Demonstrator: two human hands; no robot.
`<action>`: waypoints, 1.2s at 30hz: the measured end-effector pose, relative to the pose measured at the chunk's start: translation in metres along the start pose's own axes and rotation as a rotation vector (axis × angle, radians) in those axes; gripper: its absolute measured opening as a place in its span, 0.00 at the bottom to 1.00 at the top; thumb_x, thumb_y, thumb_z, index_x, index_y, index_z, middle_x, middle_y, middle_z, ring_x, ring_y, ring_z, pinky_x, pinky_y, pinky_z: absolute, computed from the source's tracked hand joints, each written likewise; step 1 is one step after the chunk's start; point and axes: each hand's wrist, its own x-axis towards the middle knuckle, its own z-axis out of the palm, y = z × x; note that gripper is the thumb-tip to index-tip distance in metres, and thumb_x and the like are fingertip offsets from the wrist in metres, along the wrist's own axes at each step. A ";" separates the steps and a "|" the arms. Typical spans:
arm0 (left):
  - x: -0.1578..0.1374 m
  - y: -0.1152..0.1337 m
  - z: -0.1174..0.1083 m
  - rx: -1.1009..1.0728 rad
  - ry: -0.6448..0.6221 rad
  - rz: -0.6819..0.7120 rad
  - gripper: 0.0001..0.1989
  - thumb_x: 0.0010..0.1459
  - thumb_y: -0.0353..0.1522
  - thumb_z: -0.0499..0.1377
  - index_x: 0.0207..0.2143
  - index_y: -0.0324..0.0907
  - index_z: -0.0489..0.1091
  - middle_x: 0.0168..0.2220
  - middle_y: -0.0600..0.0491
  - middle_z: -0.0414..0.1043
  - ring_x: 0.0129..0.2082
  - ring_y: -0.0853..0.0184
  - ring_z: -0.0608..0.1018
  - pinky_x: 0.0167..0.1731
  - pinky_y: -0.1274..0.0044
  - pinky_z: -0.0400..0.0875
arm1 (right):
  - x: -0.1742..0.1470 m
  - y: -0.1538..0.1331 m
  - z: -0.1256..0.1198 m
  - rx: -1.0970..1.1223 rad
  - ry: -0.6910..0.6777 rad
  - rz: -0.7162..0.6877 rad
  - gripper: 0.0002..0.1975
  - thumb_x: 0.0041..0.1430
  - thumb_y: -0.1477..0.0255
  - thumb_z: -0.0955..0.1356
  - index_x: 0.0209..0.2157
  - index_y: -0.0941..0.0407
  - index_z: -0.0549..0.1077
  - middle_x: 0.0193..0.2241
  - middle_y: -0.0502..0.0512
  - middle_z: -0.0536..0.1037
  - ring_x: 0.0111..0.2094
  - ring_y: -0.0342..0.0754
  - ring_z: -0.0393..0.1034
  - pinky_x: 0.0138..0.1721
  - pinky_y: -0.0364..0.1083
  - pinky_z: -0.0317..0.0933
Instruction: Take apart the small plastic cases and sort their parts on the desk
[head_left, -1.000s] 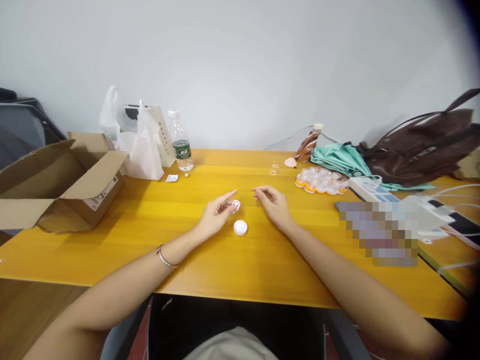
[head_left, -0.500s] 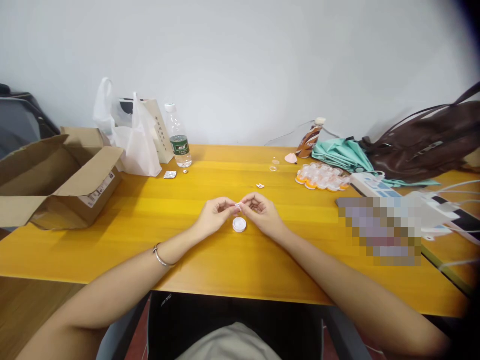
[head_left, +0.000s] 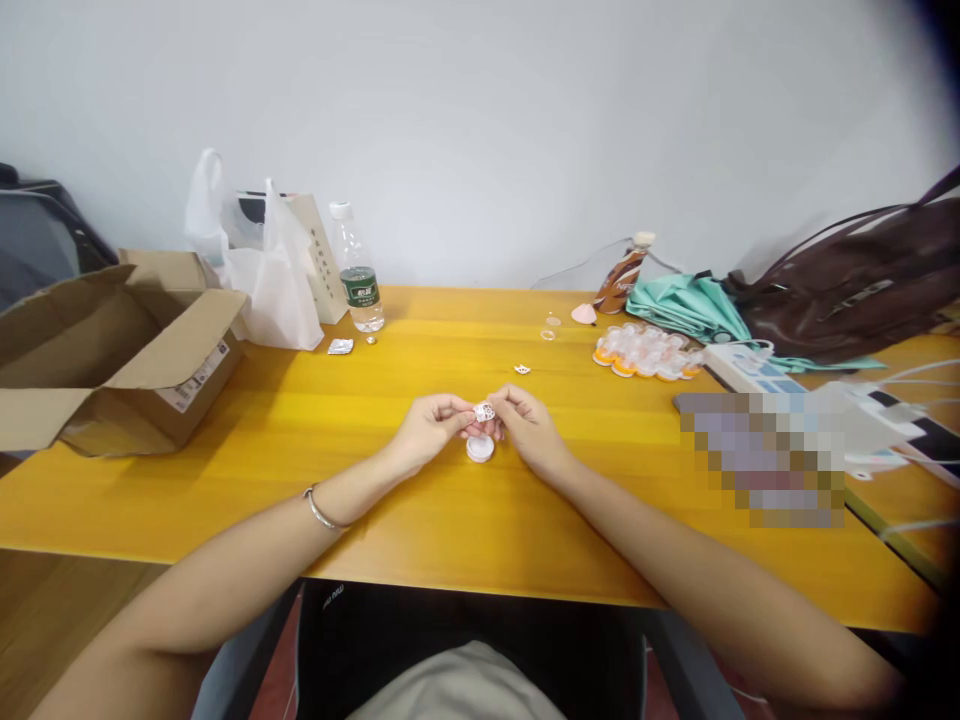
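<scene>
Between my fingertips is a small, pale openwork piece (head_left: 484,411) with cut-out holes; its exact kind is too small to make out. My left hand (head_left: 431,430) pinches its left side, and my right hand (head_left: 529,428) has thumb and finger closed on its right side. Just below the fingers, a small round white container (head_left: 480,449) rests on the table, its upper edge partly covered by fingertips. Beyond my right hand lies another small whitish cut-out piece (head_left: 522,369), touched by neither hand.
On the left stand an open cardboard box (head_left: 172,350), a white plastic bag (head_left: 274,290) and a water bottle (head_left: 362,285). To the right are clear cups with orange bases (head_left: 646,352), a brown drink bottle (head_left: 622,275), a teal cloth-like bundle (head_left: 686,308), a power strip (head_left: 739,368) and a brown bag (head_left: 855,285).
The pale piece has turned so its openwork face now shows between my hands. My fingertips have moved slightly apart, and the right hand's fingers have shifted around the piece's edge.
</scene>
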 end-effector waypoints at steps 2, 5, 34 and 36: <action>0.000 0.000 0.000 -0.018 0.010 0.006 0.09 0.45 0.32 0.64 0.26 0.35 0.71 0.23 0.52 0.73 0.23 0.73 0.74 0.27 0.80 0.67 | 0.001 0.000 0.000 0.019 0.019 0.022 0.12 0.54 0.64 0.65 0.23 0.56 0.65 0.16 0.44 0.68 0.17 0.38 0.60 0.21 0.39 0.55; 0.001 0.001 -0.001 -0.042 0.018 0.010 0.08 0.46 0.32 0.64 0.27 0.35 0.71 0.23 0.53 0.73 0.24 0.73 0.74 0.28 0.80 0.66 | 0.000 -0.002 0.000 0.018 0.030 0.011 0.10 0.54 0.64 0.65 0.26 0.56 0.68 0.17 0.45 0.69 0.18 0.38 0.61 0.23 0.40 0.56; 0.005 -0.005 0.000 0.020 0.141 -0.017 0.08 0.44 0.31 0.63 0.27 0.35 0.70 0.22 0.53 0.74 0.24 0.73 0.74 0.29 0.80 0.67 | 0.007 0.008 -0.002 -0.269 0.089 -0.040 0.10 0.50 0.64 0.66 0.25 0.55 0.62 0.19 0.46 0.69 0.20 0.40 0.62 0.22 0.40 0.55; 0.005 -0.005 -0.001 0.020 0.152 0.003 0.08 0.44 0.31 0.63 0.27 0.35 0.70 0.22 0.53 0.73 0.24 0.73 0.74 0.29 0.81 0.67 | 0.009 0.010 -0.005 -0.290 0.132 -0.017 0.09 0.51 0.66 0.65 0.25 0.55 0.61 0.17 0.45 0.68 0.18 0.39 0.61 0.21 0.40 0.55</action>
